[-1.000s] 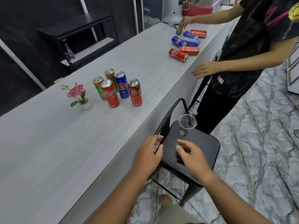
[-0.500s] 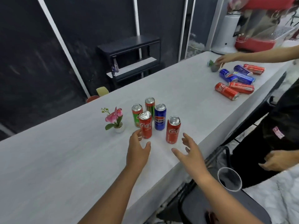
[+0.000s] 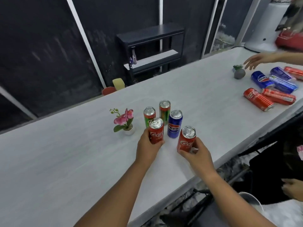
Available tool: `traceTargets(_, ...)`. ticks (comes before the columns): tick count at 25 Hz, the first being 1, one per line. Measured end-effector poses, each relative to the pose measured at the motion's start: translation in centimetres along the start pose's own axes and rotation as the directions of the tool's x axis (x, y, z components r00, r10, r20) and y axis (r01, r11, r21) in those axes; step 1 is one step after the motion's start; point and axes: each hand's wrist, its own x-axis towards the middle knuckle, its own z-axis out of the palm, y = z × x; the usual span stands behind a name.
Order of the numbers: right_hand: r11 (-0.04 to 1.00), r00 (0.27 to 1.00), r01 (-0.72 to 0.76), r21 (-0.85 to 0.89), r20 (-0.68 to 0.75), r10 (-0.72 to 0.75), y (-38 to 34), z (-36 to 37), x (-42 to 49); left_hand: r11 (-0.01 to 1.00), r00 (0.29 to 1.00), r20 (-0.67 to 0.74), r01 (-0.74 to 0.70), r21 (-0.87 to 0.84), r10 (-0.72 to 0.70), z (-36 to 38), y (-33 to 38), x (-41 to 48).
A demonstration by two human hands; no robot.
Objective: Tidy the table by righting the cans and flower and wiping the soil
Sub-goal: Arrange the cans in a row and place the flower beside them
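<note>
Tabletop: both hands newly gripping cans.

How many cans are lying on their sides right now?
5, all at the table's far right: two red Coca-Cola cans in front, two blue Pepsi cans behind, one red can farthest, partly cut off.

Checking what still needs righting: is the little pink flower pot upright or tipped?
Upright. The pink flower pot stands on its base on the table, stem and blooms rising above it.
</note>
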Motion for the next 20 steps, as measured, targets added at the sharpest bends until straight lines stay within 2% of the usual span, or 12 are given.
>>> traceTargets(5, 0.998, 0.998, 0.060, 0.008, 0.027, -0.060, -1.1, 3.5, -0.8, 0.993, 0.997, -0.061, 0.041, -0.113, -0.048, -4.2, -2.5, -2.1)
traceTargets(14, 0.975, 0.923, 0.212, -0.064, 0.341, -0.178, -6.6, 19.0, -4.4, 0.983, 0.932, -0.333, 0.091, -0.162, -0.142, -20.1, -11.7, -7.4)
traceTargets(20, 0.937, 0.855, 0.329, -0.119, 0.460, -0.242, -10.0, 28.3, -6.9, 0.985, 0.875, -0.456, 0.118, -0.128, -0.164, -27.1, -16.0, -10.8)
